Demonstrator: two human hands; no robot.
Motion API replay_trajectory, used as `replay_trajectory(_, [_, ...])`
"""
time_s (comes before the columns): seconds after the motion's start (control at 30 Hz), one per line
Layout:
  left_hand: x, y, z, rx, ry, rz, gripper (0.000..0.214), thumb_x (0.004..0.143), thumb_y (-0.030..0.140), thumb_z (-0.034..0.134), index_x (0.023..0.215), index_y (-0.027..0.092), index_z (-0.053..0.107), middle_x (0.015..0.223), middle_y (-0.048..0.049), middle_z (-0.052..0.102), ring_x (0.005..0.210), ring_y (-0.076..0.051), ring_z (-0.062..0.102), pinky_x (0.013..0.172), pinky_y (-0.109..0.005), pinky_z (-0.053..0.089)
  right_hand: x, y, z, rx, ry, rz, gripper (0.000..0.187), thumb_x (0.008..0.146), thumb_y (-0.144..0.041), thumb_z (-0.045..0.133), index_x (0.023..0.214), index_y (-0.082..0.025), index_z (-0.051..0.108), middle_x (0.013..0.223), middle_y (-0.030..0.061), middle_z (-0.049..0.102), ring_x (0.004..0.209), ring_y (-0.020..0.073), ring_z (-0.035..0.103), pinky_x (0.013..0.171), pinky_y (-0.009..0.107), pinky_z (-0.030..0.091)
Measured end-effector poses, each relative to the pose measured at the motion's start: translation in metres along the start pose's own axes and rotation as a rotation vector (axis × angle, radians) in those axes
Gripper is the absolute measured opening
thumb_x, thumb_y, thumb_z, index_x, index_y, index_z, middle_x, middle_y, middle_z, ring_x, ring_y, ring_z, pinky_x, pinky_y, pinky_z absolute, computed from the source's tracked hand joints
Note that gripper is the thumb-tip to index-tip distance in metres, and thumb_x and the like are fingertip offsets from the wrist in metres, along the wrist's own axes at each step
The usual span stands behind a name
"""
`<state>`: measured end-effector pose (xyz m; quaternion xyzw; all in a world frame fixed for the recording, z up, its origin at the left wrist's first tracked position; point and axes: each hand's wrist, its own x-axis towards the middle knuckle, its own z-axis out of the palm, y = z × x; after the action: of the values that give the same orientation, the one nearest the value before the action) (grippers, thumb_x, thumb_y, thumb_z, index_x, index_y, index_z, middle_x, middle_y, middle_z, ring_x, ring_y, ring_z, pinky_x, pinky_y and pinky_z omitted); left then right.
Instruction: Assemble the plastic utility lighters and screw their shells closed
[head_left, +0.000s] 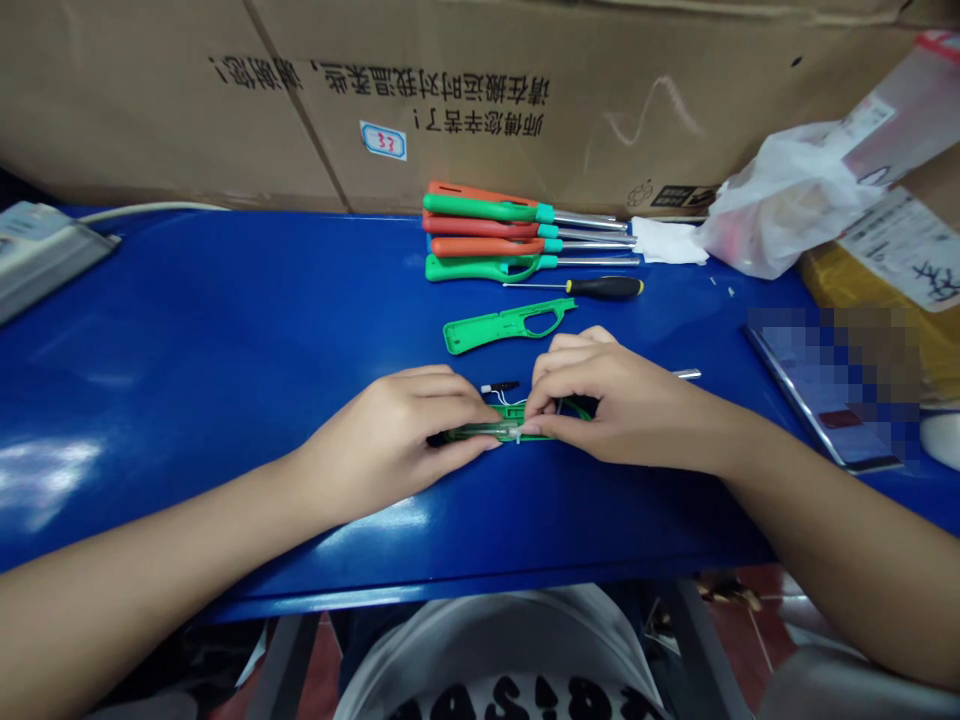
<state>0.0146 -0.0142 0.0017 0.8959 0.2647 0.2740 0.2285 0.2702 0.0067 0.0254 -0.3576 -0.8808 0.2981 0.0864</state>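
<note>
My left hand (420,425) grips the left end of an opened green lighter body (513,412), low over the blue table. Inside the body shows a clear greenish fuel tank (480,430). My right hand (577,395) pinches at the middle of the body, near the tank's pale end; the fingers hide the exact part they hold. A small black igniter piece (501,387) with white wires lies just behind the body. The tip of a metal tube (688,374) sticks out beyond my right wrist. Farther back lies the loose green handle half (506,325), its inner side up.
Several long-nosed lighters (487,245), green and orange, lie in a row before a cardboard box (300,130). A screwdriver (604,288) rests in front of them. At the right are a plastic bag (787,200), a yellow package (855,300) and a phone (817,400); a grey-white device (49,255) is at left.
</note>
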Motion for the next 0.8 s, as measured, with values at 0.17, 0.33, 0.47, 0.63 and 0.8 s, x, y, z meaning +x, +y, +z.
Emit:
replay_trajectory(0.17, [0.0, 0.001, 0.002, 0.014, 0.027, -0.049, 0.012, 0.096, 0.021, 0.074, 0.107, 0.017, 0.079, 0.096, -0.0053, 0.078, 0.088, -0.017, 0.074, 0.082, -0.026, 0.06, 0.001, 0.0, 0.003, 0.007, 0.01, 0.031, 0.015, 0.096, -0.027, 0.072, 0.082, -0.023, 0.076, 0.087, -0.0004, 0.076, 0.094, 0.0196, 0.061, 0.092, 0.042, 0.027])
replay_trajectory(0.33, [-0.001, 0.002, 0.002, 0.02, 0.006, -0.044, 0.012, 0.098, 0.018, 0.071, 0.105, 0.014, 0.079, 0.095, -0.0058, 0.076, 0.088, -0.016, 0.072, 0.082, -0.026, 0.058, 0.001, 0.0, 0.003, -0.013, 0.112, -0.005, 0.018, 0.096, -0.029, 0.071, 0.08, -0.021, 0.073, 0.085, -0.0001, 0.073, 0.088, 0.0182, 0.061, 0.089, 0.04, 0.03])
replay_trajectory(0.47, [-0.001, 0.002, -0.002, 0.02, -0.006, -0.078, 0.012, 0.098, 0.019, 0.07, 0.105, 0.016, 0.079, 0.095, -0.0044, 0.076, 0.088, -0.015, 0.073, 0.082, -0.025, 0.057, -0.002, 0.007, -0.01, -0.077, 0.245, 0.004, 0.016, 0.097, -0.026, 0.066, 0.082, -0.021, 0.071, 0.087, 0.0022, 0.073, 0.088, 0.0188, 0.064, 0.087, 0.037, 0.038])
replay_trajectory(0.63, [-0.001, 0.004, -0.009, 0.047, -0.065, -0.118, 0.012, 0.1, 0.023, 0.069, 0.104, 0.018, 0.08, 0.096, -0.0035, 0.075, 0.088, -0.015, 0.073, 0.079, -0.025, 0.057, -0.013, 0.026, -0.033, -0.132, 0.054, -0.048, 0.009, 0.095, -0.025, 0.063, 0.091, -0.022, 0.07, 0.098, 0.0055, 0.074, 0.091, 0.0205, 0.066, 0.083, 0.035, 0.048])
replay_trajectory(0.8, [-0.002, 0.004, -0.012, 0.095, -0.083, -0.134, 0.015, 0.102, 0.026, 0.066, 0.106, 0.019, 0.079, 0.098, -0.0044, 0.075, 0.088, -0.017, 0.073, 0.078, -0.027, 0.057, -0.021, 0.041, -0.041, -0.168, -0.038, 0.003, 0.012, 0.093, -0.03, 0.064, 0.101, -0.022, 0.071, 0.103, 0.006, 0.073, 0.093, 0.021, 0.067, 0.082, 0.034, 0.051])
